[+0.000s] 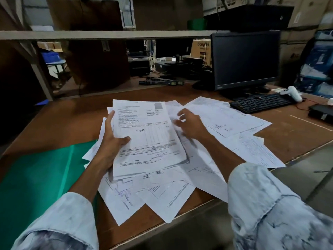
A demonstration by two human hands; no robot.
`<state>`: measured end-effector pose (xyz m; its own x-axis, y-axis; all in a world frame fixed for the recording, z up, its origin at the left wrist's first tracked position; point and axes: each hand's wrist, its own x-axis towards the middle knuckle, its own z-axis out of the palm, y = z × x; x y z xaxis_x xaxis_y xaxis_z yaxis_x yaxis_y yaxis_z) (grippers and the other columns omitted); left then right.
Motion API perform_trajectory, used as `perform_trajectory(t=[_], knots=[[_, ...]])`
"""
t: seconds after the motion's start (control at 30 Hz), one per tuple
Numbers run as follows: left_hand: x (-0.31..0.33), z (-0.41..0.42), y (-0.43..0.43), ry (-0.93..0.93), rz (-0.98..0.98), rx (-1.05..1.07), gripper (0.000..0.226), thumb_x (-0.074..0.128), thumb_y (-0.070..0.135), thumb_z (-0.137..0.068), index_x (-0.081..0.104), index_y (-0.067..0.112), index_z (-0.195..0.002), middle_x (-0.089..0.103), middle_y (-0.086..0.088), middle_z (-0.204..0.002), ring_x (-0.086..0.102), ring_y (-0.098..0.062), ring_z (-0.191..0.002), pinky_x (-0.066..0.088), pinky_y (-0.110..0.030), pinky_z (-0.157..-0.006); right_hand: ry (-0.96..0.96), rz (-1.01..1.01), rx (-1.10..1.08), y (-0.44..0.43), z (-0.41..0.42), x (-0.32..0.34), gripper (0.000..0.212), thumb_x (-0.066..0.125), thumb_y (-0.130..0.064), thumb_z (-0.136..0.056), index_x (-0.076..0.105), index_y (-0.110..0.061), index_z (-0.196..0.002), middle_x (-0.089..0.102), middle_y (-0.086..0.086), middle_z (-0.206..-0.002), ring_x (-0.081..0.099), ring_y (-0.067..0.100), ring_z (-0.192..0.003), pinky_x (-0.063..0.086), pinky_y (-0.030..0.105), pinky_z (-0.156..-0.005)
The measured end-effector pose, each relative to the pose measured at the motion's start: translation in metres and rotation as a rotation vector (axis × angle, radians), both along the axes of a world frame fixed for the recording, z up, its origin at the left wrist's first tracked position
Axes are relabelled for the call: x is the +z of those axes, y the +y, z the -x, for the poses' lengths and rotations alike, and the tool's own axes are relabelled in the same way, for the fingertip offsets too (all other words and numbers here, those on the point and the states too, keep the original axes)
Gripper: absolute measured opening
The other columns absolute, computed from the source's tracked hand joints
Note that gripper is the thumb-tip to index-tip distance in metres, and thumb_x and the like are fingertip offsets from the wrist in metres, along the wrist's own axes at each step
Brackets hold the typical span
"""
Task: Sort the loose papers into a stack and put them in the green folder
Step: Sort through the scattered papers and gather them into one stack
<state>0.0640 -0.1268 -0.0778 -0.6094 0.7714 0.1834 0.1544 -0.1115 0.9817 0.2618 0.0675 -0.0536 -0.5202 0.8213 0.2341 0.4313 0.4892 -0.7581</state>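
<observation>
My left hand (pixel 110 141) grips a gathered stack of printed papers (pixel 147 138) by its left edge, thumb on top, holding it just above the desk. My right hand (pixel 189 124) hovers beside the stack's right edge, fingers apart, over the loose sheets. Many loose white papers (pixel 225 120) lie scattered across the brown desk, fanning out under and around the stack, some reaching the front edge (pixel 162 201). The green folder (pixel 41 175) lies flat at the near left, partly under my left forearm and touching the paper pile.
A black monitor (pixel 245 58) and black keyboard (pixel 261 102) stand at the back right, with a white handheld device (pixel 292 92) and a black box (pixel 321 112) nearby. A shelf frame (pixel 108 34) spans the back. The desk's front edge runs diagonally at lower right.
</observation>
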Motion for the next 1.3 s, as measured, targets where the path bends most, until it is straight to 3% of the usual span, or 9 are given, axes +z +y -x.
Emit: perform_trajectory(t=[0.17,0.37,0.47,0.53,0.63,0.83,1.03,1.17,1.3], knots=[[-0.004,0.003,0.007,-0.030,0.046,-0.021,0.062,0.056,-0.011,-0.092,0.066,0.039,-0.128,0.051,0.009,-0.147,0.054,-0.022,-0.130,0.050,-0.040,-0.105,-0.628,-0.177,-0.289,0.040,-0.069,-0.018,0.073,0.022,-0.066,-0.097,0.048,-0.012,-0.138,0.054,0.017,-0.137,0.050,0.037,-0.123,0.040,0.049,-0.101],[-0.004,0.000,0.008,-0.024,0.067,0.005,0.057,0.056,-0.008,-0.094,0.067,0.037,-0.127,0.050,0.010,-0.144,0.055,-0.023,-0.126,0.052,-0.041,-0.103,-0.872,-0.212,-0.024,0.041,-0.068,-0.028,0.143,-0.031,-0.090,-0.039,0.058,-0.019,-0.125,0.063,0.015,-0.100,0.059,0.034,-0.093,0.047,0.050,-0.091],[-0.004,0.000,0.007,-0.034,0.076,0.002,0.055,0.056,-0.007,-0.095,0.067,0.038,-0.126,0.050,0.011,-0.143,0.056,-0.024,-0.125,0.053,-0.041,-0.102,-0.861,-0.139,0.067,0.005,-0.047,-0.012,0.113,-0.005,-0.088,-0.067,0.058,-0.016,-0.127,0.055,0.005,-0.090,0.055,0.029,-0.088,0.045,0.041,-0.085],[-0.003,-0.001,0.006,-0.045,0.071,-0.004,0.055,0.056,-0.007,-0.095,0.067,0.037,-0.126,0.051,0.009,-0.144,0.056,-0.025,-0.125,0.053,-0.040,-0.101,-0.751,-0.093,0.033,-0.001,-0.041,-0.006,0.067,0.026,-0.066,-0.095,0.061,-0.010,-0.103,0.060,0.009,-0.095,0.058,0.030,-0.091,0.045,0.036,-0.080],[-0.003,-0.002,0.005,-0.052,0.074,-0.010,0.054,0.056,-0.008,-0.095,0.067,0.035,-0.127,0.051,0.010,-0.143,0.056,-0.024,-0.125,0.053,-0.036,-0.098,-0.554,-0.144,-0.132,0.019,-0.054,-0.002,0.030,0.044,-0.032,-0.100,0.061,-0.007,-0.098,0.064,0.014,-0.099,0.062,0.031,-0.092,0.046,0.033,-0.075],[-0.003,-0.004,0.007,-0.045,0.063,-0.010,0.054,0.057,-0.007,-0.095,0.066,0.035,-0.129,0.051,0.010,-0.144,0.056,-0.022,-0.125,0.054,-0.036,-0.097,-0.688,0.002,-0.388,0.068,-0.094,-0.013,0.080,0.046,-0.064,-0.093,0.032,-0.009,-0.150,0.040,0.021,-0.151,0.038,0.041,-0.137,0.031,0.051,-0.111],[-0.004,-0.006,0.008,-0.032,0.088,-0.035,0.054,0.058,-0.006,-0.095,0.063,0.032,-0.133,0.050,0.011,-0.144,0.056,-0.019,-0.124,0.054,-0.034,-0.098,-0.776,0.012,-0.316,0.086,-0.082,0.001,0.092,0.064,-0.063,-0.083,0.031,-0.009,-0.149,0.043,0.019,-0.148,0.039,0.039,-0.136,0.033,0.050,-0.112],[-0.005,-0.005,0.008,-0.044,0.078,-0.035,0.055,0.058,-0.007,-0.094,0.064,0.033,-0.131,0.052,0.010,-0.145,0.057,-0.020,-0.126,0.053,-0.037,-0.100,-0.541,0.124,-0.161,0.091,-0.089,0.016,0.076,0.085,-0.021,-0.074,0.045,-0.020,-0.138,0.064,0.009,-0.113,0.056,0.030,-0.108,0.046,0.036,-0.088],[-0.006,-0.004,0.008,-0.056,0.054,-0.037,0.055,0.059,-0.009,-0.093,0.065,0.031,-0.130,0.055,0.007,-0.143,0.058,-0.020,-0.125,0.052,-0.040,-0.103,-0.333,0.164,-0.077,0.086,-0.093,0.034,0.051,0.064,0.016,-0.076,0.070,-0.024,-0.107,0.050,0.005,-0.068,0.043,0.019,-0.056,0.036,0.019,-0.040]])
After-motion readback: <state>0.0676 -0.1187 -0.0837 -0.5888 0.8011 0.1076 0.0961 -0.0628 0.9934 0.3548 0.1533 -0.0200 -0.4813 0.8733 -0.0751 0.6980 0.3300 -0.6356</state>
